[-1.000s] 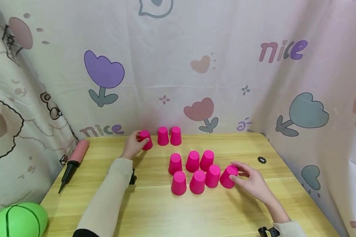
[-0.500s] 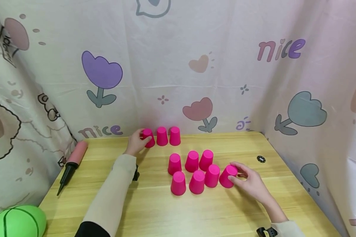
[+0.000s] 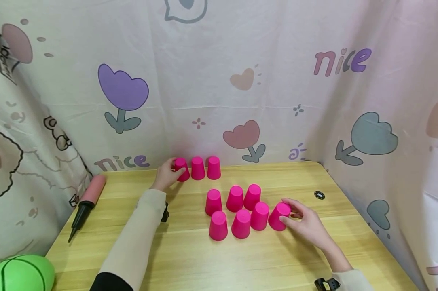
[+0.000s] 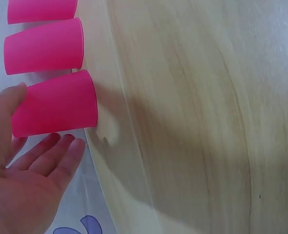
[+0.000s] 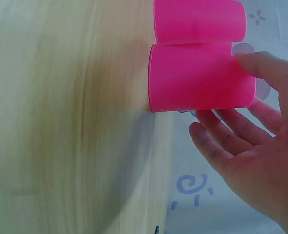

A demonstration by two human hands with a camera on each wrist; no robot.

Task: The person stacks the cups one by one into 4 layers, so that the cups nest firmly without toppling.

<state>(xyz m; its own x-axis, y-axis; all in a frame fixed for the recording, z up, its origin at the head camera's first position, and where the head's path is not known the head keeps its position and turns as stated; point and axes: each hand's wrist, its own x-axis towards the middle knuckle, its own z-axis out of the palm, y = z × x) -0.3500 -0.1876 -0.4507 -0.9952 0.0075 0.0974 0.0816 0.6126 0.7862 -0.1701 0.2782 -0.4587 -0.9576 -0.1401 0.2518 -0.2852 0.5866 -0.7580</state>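
Note:
At the back edge of the table, three upside-down pink cups stand in a row. My left hand holds the leftmost cup between thumb and fingers, close beside the middle cup. In the left wrist view the thumb lies on that cup near its narrow end. Further forward, several more pink cups form a loose group, all mouth down. Around the rightmost of them, a cup, my right hand has its thumb and fingers. The right wrist view shows this cup right beside a neighbouring cup.
A black round chip lies on the wooden table at the right. On the left are a pink and black hand pump and a green ball with dark lines. A printed curtain hangs behind the table.
My left hand has slid its cup to the right, up close to the other back-row cups, and then stayed there. My right hand has kept its place at its cup.

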